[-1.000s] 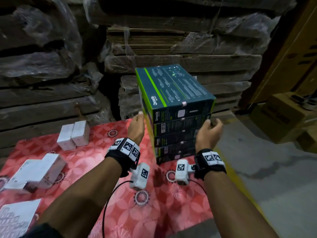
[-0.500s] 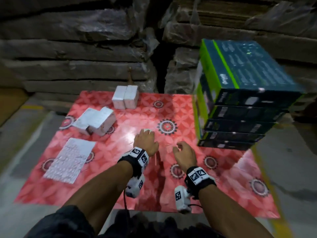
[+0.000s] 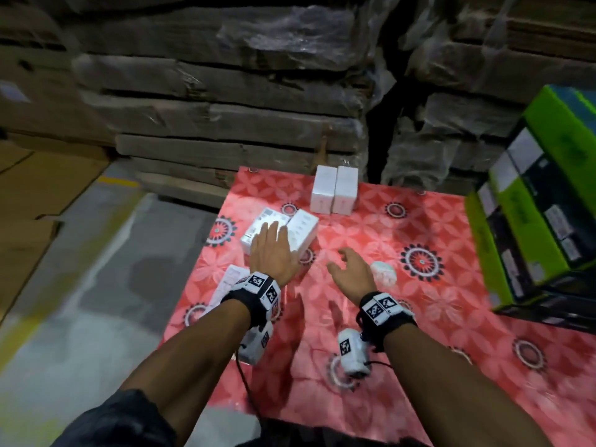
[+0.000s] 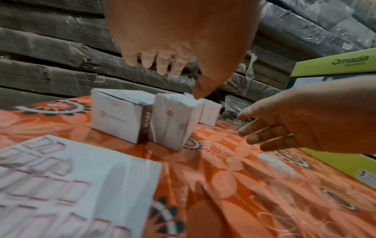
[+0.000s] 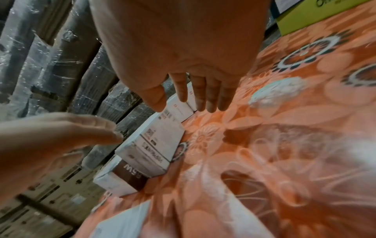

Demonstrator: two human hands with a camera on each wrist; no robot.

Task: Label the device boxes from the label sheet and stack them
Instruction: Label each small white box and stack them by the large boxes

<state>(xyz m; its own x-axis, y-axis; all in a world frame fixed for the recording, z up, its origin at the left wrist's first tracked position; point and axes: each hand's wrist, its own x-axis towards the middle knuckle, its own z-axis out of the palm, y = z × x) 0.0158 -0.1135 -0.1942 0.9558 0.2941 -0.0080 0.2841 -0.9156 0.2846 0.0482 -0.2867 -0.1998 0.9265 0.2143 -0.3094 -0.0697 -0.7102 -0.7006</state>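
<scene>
Two white device boxes point(image 3: 298, 232) lie side by side on the red mat point(image 3: 354, 317). My left hand point(image 3: 271, 245) hovers just over them with straight fingers, holding nothing; whether it touches them I cannot tell. In the left wrist view its thumb point(image 4: 201, 90) points at the top edge of the right-hand box point(image 4: 173, 122). My right hand point(image 3: 346, 267) is spread open above the mat, to the right of those boxes. The label sheet point(image 4: 71, 185) lies near my left wrist. A stack of green and dark device boxes point(image 3: 532, 221) stands at the right.
Another two white boxes point(image 3: 333, 190) stand upright at the mat's far edge. A crumpled white scrap point(image 3: 382, 272) lies by my right hand. Wrapped piles of flat cardboard point(image 3: 225, 108) wall off the back. Grey floor point(image 3: 80, 301) and flat cartons lie to the left.
Both hands have let go of the green box stack and moved left and down over the mat. The left hand now hovers over the lying white boxes. The view has swung left.
</scene>
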